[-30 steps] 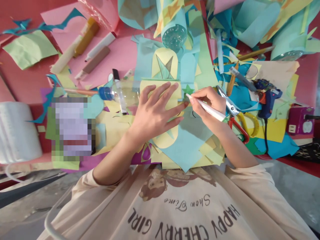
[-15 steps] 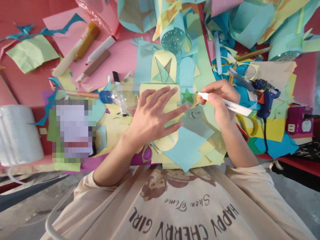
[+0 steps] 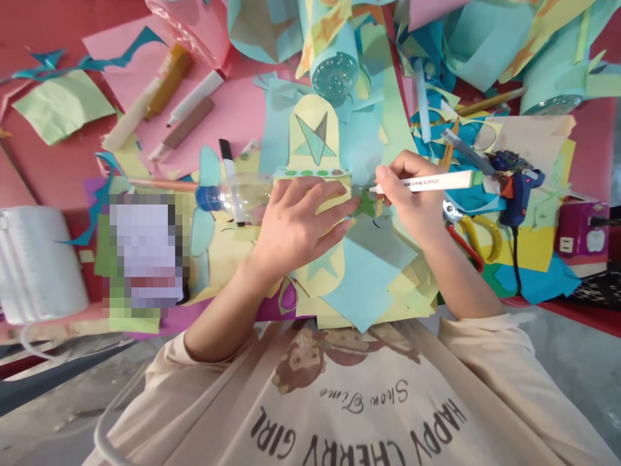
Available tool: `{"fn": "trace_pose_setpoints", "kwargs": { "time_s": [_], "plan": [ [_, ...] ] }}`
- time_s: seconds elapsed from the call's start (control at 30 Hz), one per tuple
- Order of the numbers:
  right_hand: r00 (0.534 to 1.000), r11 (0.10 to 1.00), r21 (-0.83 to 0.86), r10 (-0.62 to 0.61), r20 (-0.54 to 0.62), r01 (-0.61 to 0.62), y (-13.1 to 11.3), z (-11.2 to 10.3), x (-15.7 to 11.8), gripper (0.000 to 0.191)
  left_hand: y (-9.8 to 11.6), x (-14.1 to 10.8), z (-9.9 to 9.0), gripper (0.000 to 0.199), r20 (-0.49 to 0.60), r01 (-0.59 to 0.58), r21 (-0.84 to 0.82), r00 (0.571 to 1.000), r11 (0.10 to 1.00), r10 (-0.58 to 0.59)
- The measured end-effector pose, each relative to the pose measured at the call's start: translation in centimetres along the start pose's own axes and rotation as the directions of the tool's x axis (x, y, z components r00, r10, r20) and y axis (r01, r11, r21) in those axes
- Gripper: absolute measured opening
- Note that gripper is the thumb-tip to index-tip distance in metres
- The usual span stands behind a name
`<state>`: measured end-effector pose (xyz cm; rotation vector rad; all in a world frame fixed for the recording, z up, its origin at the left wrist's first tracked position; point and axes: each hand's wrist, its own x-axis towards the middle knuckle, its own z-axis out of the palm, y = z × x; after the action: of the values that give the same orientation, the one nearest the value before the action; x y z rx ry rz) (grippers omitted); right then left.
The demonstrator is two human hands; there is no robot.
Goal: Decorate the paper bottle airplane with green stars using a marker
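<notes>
My left hand lies spread over a yellow paper wrap around a clear bottle with a blue cap. A yellow rounded paper with a green and grey star stands out beyond the wrap, above a strip with green and brown dots. My right hand grips a white marker with a green end. The marker's tip is at a small green star, just right of my left fingertips. Under my left hand a rounded yellow flap shows a pale star.
Scissors, a blue glue gun and a purple box are on the right. Markers, a white case and a blurred-out object are on the left. Paper-covered bottles and scraps lie at the back.
The marker has turned, its back end now higher and farther right. The yellow wrap has rolled, showing the dotted strip, and light blue paper wings show near the bottle cap.
</notes>
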<state>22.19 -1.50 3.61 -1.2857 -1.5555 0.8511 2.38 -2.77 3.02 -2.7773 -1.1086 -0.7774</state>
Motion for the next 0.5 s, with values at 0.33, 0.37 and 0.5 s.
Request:
{"fn": "trace_pose_setpoints", "kwargs": {
  "time_s": [0.33, 0.37, 0.5],
  "plan": [
    [0.999, 0.998, -0.049, -0.046, 0.009, 0.047, 0.33, 0.15, 0.02, 0.036, -0.05, -0.16, 0.22, 0.019, -0.006, 0.014, 0.015, 1.0, 1.0, -0.014],
    [0.999, 0.997, -0.056, -0.048, 0.014, 0.049, 0.35, 0.14, 0.03, 0.035, -0.07, -0.18, 0.24, 0.019, 0.006, 0.021, 0.02, 1.0, 1.0, -0.021],
    [0.997, 0.996, -0.057, -0.059, 0.046, 0.062, 0.66, 0.04, 0.1, 0.034, -0.13, -0.27, 0.35, 0.019, 0.011, 0.036, -0.02, 0.999, 0.999, -0.036]
  ]
}}
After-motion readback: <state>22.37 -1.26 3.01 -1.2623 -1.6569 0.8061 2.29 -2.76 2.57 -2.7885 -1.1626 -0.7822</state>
